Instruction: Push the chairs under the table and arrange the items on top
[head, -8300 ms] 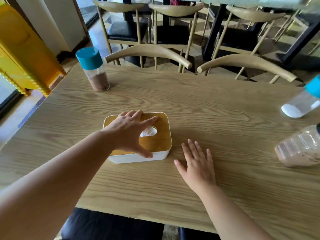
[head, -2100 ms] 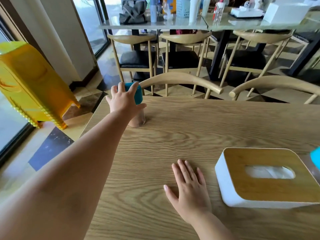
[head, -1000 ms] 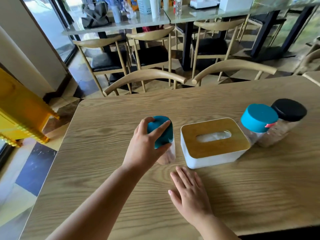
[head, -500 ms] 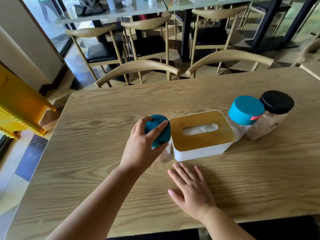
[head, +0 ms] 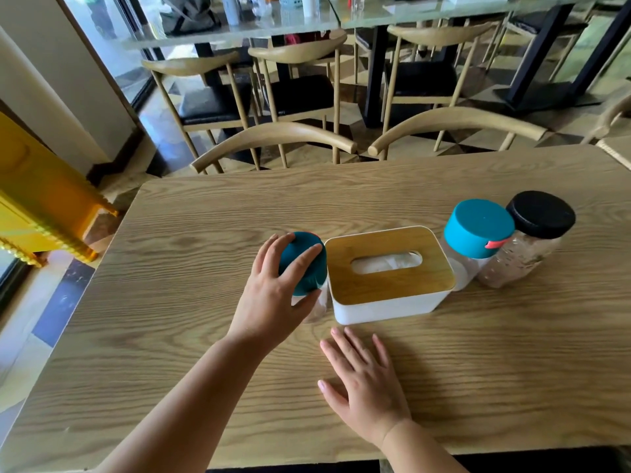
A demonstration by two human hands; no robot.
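One jar stands on the desk, touching the tissue box; the left hand holds its lid in a curled grip. Right hand lies flat. Positions unchanged since half a second ago.

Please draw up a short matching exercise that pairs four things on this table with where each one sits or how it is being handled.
Things:
1. tissue box
2. black-lidded jar
3. left hand
4. right hand

Places or states:
A. lies flat on the table
B. stands furthest right in the row
C. grips the teal lid of a jar
D. stands between two teal-lidded jars

Pairs: 1-D, 2-B, 3-C, 4-A
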